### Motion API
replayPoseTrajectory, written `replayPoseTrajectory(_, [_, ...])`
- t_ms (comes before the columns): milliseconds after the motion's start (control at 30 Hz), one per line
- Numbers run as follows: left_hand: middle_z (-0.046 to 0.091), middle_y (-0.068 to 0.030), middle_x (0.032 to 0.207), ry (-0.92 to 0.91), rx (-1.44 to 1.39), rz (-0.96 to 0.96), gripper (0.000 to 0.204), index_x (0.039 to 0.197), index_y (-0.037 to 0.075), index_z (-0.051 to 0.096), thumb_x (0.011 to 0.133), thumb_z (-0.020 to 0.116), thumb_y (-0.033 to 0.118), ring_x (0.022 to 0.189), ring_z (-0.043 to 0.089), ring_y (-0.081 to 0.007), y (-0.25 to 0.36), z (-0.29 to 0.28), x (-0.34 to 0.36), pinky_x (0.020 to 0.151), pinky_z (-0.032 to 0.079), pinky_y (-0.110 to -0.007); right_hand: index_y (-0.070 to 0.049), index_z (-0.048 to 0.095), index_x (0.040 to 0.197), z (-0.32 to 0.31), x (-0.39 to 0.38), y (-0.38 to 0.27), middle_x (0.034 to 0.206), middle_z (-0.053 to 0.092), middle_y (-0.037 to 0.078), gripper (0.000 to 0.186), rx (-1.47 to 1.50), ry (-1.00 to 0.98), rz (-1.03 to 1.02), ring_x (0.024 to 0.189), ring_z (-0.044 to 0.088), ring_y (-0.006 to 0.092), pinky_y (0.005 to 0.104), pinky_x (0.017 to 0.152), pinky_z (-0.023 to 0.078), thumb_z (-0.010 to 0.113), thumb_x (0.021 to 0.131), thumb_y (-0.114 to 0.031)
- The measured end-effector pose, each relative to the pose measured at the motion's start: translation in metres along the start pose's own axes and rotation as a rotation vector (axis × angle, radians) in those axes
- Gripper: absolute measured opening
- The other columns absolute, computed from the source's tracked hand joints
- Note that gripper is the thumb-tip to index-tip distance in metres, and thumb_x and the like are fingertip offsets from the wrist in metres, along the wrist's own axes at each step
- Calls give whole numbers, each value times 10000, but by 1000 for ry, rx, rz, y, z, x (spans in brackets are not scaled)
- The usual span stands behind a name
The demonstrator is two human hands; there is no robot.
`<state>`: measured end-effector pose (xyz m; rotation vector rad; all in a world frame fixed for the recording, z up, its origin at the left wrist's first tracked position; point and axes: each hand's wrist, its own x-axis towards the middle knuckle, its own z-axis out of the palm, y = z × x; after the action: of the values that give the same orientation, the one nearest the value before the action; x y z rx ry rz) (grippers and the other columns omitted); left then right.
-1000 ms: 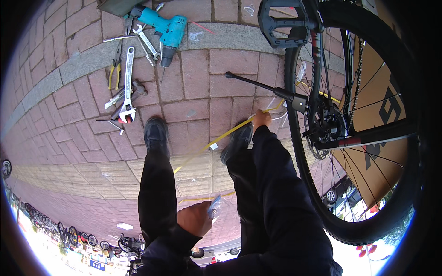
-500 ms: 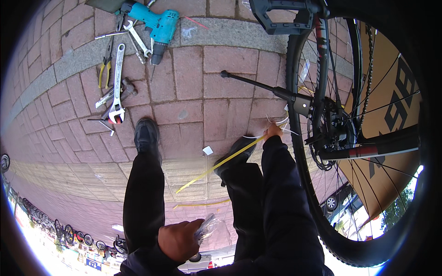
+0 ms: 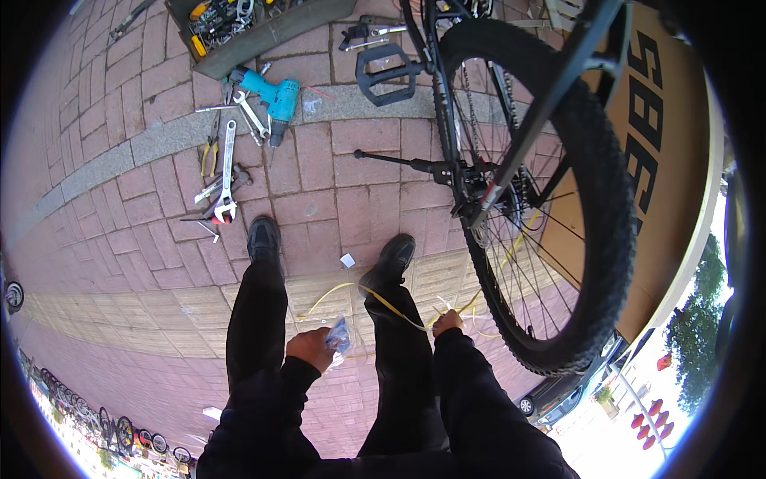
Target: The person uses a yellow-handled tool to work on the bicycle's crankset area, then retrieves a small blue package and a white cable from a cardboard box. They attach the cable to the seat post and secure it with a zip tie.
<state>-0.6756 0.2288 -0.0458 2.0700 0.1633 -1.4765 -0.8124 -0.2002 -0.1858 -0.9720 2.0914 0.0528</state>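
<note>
My left hand (image 3: 311,346) is closed on a crumpled clear plastic bag (image 3: 338,335) in front of my left leg. Lower right of centre, my right hand (image 3: 447,322) grips a long yellow strap (image 3: 343,290) that loops across in front of my legs, with thin white strips (image 3: 444,304) at the fingers. Right of that hand stands a black bicycle wheel (image 3: 598,239) with spokes, chain and disc brake. A flat pedal (image 3: 373,76) and a slim kickstand (image 3: 387,158) jut to the left from the frame. A large brown cardboard box (image 3: 670,199) is behind the wheel.
On the pink brick paving (image 3: 319,199) lie a teal drill (image 3: 279,100), an adjustable wrench (image 3: 227,168), pliers (image 3: 209,156) and other tools, below a metal toolbox (image 3: 247,40). My shoes (image 3: 263,239) are planted below them. Several bicycles (image 3: 120,427) line the lower left; a dark car (image 3: 550,395) is behind the wheel.
My right hand has come lower, toward my body, with the strap now curved. My left hand sits higher in view. The view has shifted, bringing the toolbox in and the wheel further left.
</note>
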Motion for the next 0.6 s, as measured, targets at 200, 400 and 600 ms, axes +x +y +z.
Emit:
replayPoseTrajectory(200, [726, -167, 931, 31, 178, 210, 317, 1072, 121, 705, 855, 664, 348, 861, 698, -373, 11, -46, -69, 759, 551, -483, -97, 503, 835, -179, -114, -90, 609, 435, 22, 159, -23, -9, -104, 408, 373, 152, 321, 369, 298, 517, 945, -210])
replayPoseTrajectory(400, [702, -189, 835, 284, 279, 308, 343, 904, 86, 705, 864, 675, 426, 830, 675, -405, 25, -120, -167, 728, 530, -501, -44, 618, 949, -256, -135, -132, 669, 545, 105, 171, -345, -106, -676, 515, 514, 265, 406, 469, 400, 571, 918, -205])
replayPoseTrajectory(600, [683, -179, 826, 428, 356, 336, 306, 828, 65, 690, 858, 694, 370, 797, 667, -393, 84, -151, -243, 703, 519, -490, -17, 626, 820, -283, -210, -119, 779, 647, 278, 208, -938, 12, -1260, 774, 634, 479, 536, 655, 504, 572, 904, -200])
